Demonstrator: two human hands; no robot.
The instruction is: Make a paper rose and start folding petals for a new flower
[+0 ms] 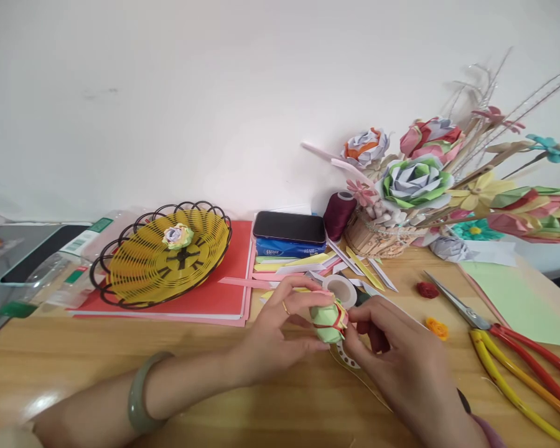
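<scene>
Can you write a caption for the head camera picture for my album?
Two hands, left hand and right hand, hold a green paper flower over a wooden table.

I see a plain white wall (177, 93) filling the upper half from nine to three o'clock, evenly lit, with a faint smudge toward eleven. Below it runs a light wooden worktop (74, 354), its grain glossy, with a bright patch of reflected light near seven o'clock.
</scene>
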